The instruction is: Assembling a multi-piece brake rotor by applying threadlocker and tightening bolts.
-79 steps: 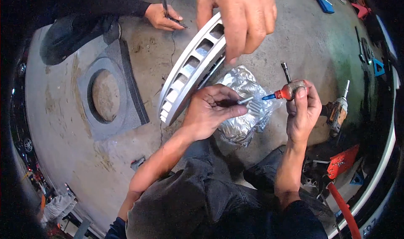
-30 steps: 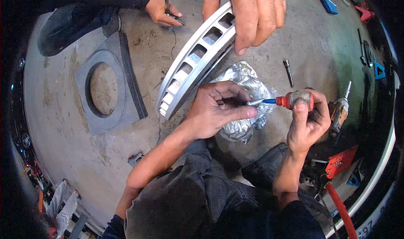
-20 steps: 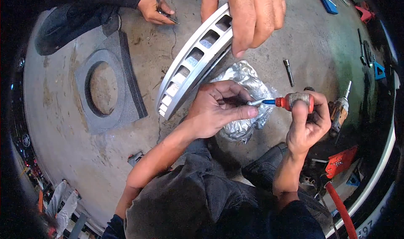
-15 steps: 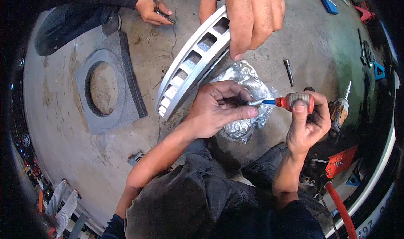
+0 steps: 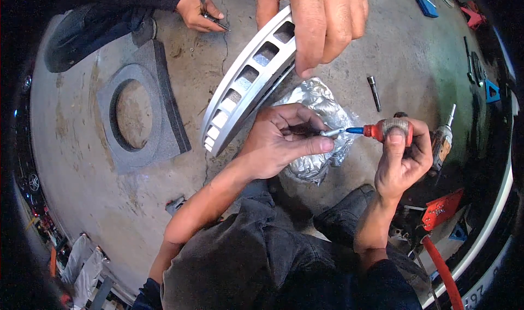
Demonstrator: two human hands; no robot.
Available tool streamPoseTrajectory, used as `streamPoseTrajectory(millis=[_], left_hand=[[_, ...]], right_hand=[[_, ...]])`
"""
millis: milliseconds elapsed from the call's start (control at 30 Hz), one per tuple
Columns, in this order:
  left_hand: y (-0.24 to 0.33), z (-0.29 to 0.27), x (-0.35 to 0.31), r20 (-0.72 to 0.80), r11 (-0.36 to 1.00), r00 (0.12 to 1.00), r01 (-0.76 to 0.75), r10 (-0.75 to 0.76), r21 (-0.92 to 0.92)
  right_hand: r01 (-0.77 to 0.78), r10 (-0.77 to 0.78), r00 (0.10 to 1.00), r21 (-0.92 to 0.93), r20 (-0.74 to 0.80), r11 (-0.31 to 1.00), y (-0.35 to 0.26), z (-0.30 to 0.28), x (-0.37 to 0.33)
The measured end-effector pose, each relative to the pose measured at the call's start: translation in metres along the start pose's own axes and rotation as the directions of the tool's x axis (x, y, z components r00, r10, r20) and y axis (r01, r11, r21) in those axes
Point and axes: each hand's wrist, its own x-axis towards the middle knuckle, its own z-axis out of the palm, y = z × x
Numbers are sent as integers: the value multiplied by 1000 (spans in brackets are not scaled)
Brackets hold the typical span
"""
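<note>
My left hand (image 5: 281, 149) pinches a small silver bolt (image 5: 333, 132) between thumb and fingers, its shank pointing right. My right hand (image 5: 403, 165) is wrapped round a small red squeeze bottle (image 5: 375, 131) with a pale label. The bottle lies sideways, its blue nozzle (image 5: 355, 130) aimed at the bolt's end, very close to it. Just beyond my left hand, a silver vented brake disc (image 5: 236, 95) stands tilted on edge, gripped at its upper end by another person's hand (image 5: 322, 23). Below my hands is a crumpled silver plastic wrapping (image 5: 311, 171).
A grey foam block (image 5: 164, 97) with a round hole lies left on the concrete floor. Another person's hand (image 5: 199, 15) at the top holds a dark tool. A socket (image 5: 374, 93), a power driver (image 5: 443, 138) and a red tray (image 5: 443, 209) lie to the right.
My right hand has shifted slightly right with the bottle, drawing the nozzle back a little along the bolt's end. The brake disc has moved slightly left. My left hand stays put.
</note>
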Motion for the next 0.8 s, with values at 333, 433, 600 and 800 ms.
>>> streamPoseTrajectory(millis=[333, 433, 600, 800], left_hand=[[-1, 0, 0, -4, 999, 1000, 25, -26, -35], [0, 1, 0, -2, 1000, 1000, 11, -11, -6], [-1, 0, 1, -4, 1000, 1000, 15, -15, -9], [0, 2, -1, -16, 999, 1000, 14, -14, -31]], right_hand=[[15, -11, 998, -82, 56, 996, -5, -1, -2], [22, -18, 999, -84, 48, 996, -4, -1, -1], [22, -17, 999, -90, 46, 996, -1, -2, 2], [32, -31, 999, -98, 12, 995, 10, -2, 5]])
